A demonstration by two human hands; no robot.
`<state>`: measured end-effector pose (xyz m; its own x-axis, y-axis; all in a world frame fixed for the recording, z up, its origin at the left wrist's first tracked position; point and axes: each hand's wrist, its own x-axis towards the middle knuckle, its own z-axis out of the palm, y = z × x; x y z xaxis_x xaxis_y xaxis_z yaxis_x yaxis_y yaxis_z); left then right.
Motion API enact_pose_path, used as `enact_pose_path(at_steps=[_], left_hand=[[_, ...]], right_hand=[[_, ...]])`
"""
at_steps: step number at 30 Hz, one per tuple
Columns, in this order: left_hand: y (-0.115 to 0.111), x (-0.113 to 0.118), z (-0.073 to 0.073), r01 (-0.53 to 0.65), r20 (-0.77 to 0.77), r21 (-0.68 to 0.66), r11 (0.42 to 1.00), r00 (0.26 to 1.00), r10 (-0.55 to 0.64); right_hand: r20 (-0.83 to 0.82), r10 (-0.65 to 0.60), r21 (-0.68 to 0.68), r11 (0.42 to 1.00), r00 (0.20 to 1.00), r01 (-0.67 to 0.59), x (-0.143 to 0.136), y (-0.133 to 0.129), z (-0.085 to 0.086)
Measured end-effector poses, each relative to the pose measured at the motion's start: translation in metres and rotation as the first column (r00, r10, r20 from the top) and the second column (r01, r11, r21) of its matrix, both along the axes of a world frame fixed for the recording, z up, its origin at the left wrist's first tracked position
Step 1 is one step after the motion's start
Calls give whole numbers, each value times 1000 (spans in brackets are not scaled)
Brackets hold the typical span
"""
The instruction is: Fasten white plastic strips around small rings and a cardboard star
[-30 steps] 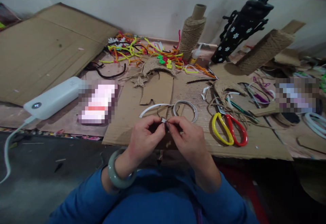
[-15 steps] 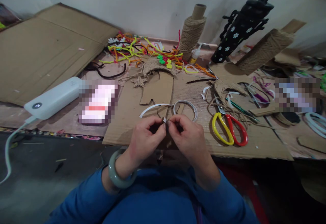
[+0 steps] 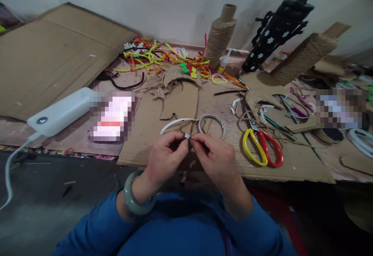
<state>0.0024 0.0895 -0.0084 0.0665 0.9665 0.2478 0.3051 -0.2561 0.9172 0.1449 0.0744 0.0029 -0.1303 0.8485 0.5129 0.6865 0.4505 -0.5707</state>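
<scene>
My left hand (image 3: 166,152) and my right hand (image 3: 217,155) meet over the front of the cardboard sheet (image 3: 303,164). Between the left thumb and forefinger is a small white piece of tape (image 3: 187,135). The right thumb and forefinger are pinched together at its right edge; whether they grip the tape or something finer is hidden. Just beyond the fingers lies a loosely coiled white strip (image 3: 225,130), with its free end stretching left. Scissors (image 3: 262,147) with one yellow and one red handle rest right of my right hand.
Behind the hands are a twine-wrapped crescent (image 3: 175,75) with small flowers and a twine star (image 3: 159,93). Two twine spools (image 3: 220,34) and a black flowered holder (image 3: 264,40) stand at the back. A phone (image 3: 112,118) and power bank (image 3: 62,112) lie left.
The right fingertips have drawn slightly away from the left ones, and more of the small white piece shows. Everything else on the table is unmoved.
</scene>
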Motion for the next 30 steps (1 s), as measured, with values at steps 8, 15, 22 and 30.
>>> enact_pose_path(at_steps=[8,15,22,30], left_hand=[[-1,1,4,-20,-54,62,998,998,23],[-2,1,3,-22,-54,56,998,998,25],[-1,1,3,-26,-45,38,999,999,28],[-1,1,2,-31,-33,30,999,999,32]], right_hand=[[52,-64,-16,998,997,65,-2,1,1],[-176,-60,-232,972,982,17,-1,1,-1],[-214,-61,-266,964,975,2,1,2,-4],[-20,18,-95,995,1000,-19,4,1,-2]])
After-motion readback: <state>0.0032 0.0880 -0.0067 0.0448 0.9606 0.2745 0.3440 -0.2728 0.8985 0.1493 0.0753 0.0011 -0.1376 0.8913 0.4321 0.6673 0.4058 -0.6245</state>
